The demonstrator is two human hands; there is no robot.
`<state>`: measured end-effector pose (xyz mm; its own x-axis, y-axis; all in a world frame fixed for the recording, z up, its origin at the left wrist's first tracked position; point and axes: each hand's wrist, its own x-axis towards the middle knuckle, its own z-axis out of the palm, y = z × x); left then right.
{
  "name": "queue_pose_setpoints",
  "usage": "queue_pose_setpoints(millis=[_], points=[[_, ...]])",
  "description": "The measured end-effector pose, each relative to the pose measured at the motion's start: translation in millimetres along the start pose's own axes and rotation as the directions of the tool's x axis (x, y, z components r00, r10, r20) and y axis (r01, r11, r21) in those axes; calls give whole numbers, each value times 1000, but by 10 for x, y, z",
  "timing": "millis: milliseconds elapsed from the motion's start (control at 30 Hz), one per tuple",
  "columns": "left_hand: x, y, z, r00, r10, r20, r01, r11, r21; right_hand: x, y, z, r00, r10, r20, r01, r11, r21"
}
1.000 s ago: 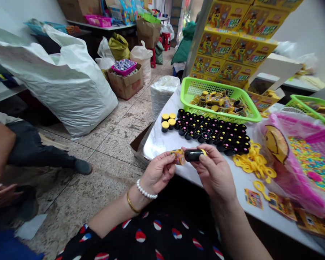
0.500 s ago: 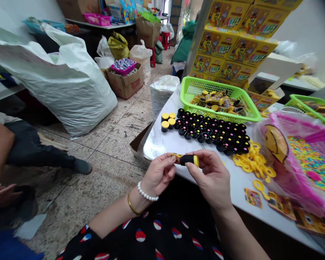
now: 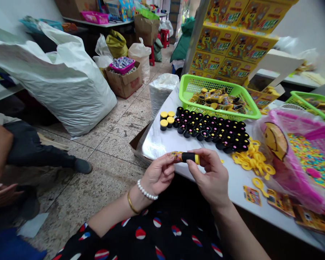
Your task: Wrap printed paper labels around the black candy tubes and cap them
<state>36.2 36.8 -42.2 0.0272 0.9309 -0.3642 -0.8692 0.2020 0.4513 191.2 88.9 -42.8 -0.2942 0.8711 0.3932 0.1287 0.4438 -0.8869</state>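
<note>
At far left a big white sack (image 3: 62, 83) slumps on the floor. At the near edge of the desk (image 3: 162, 142), our left hand (image 3: 158, 175) pinches the label-wrapped end of a small black tube (image 3: 188, 157), held crosswise just above the desk's rim. Our right hand (image 3: 212, 177) grips its yellow-capped end between thumb and fingers. Beyond, rows of open black tubes (image 3: 213, 130) stand on the desk, and a green basket (image 3: 182, 95) of yellow-capped tubes sits farther back. To the right lie yellow rings (image 3: 249, 160), then a pink basket (image 3: 308, 159) wrapped in clear plastic.
</note>
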Motion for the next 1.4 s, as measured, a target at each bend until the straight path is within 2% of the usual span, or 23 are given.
queue_pose_setpoints(millis=[67, 167, 300, 400, 467, 533, 633, 733, 933, 1000, 1067, 1167, 1233, 1333, 1400], points=[[1, 13, -3, 1000, -13, -10, 12, 999, -51, 10, -25, -15, 990, -137, 42, 140, 987, -76], [0, 32, -6, 1000, -20, 0, 20, 1000, -23, 34, -63, -35, 950, -291, 109, 303, 945, -120], [1, 40, -11, 1000, 22, 3, -22, 1000, 10, 46, -61, -72, 918, -348, 192, 376, 918, -130], [0, 42, -14, 1000, 2, 11, -3, 998, 58, 37, -30, -119, 872, -411, 266, 455, 880, -133], [-5, 49, -16, 1000, -18, 16, 15, 991, 135, 29, -7, -148, 831, -453, 323, 515, 846, -139], [-12, 63, -18, 1000, 21, 10, -23, 970, 242, 25, 10, -164, 797, -482, 364, 563, 811, -158], [-22, 94, -13, 992, 128, 5, -121, 923, 365, 17, 16, -164, 798, -491, 348, 574, 796, -194], [-22, 118, 1, 990, 139, -1, -127, 911, 391, -6, -3, -158, 825, -472, 312, 549, 799, -244], [-29, 88, 36, 984, 173, -52, -138, 904, 405, -45, -39, -141, 789, -501, 357, 611, 703, -364], [-44, 76, 38, 981, 186, -46, -153, 905, 396, -31, -39, -129, 814, -480, 327, 577, 733, -362], [-56, 75, 29, 985, 172, -26, -149, 912, 382, -11, -40, -123, 863, -425, 274, 495, 819, -289], [-48, 80, -5, 994, 110, -15, -98, 932, 348, 8, -59, -154, 931, -284, 230, 316, 941, -116], [-30, 80, -27, 996, 83, -23, -71, 942, 328, 9, -83, -201, 954, -170, 248, 165, 985, 39], [-7, 76, -33, 996, 75, -41, -58, 948, 314, 18, -111, -262, 959, -35, 280, -46, 960, 278], [1, 70, -20, 997, 67, -46, -49, 950, 310, 35, -107, -263, 965, 45, 259, -140, 923, 359]])
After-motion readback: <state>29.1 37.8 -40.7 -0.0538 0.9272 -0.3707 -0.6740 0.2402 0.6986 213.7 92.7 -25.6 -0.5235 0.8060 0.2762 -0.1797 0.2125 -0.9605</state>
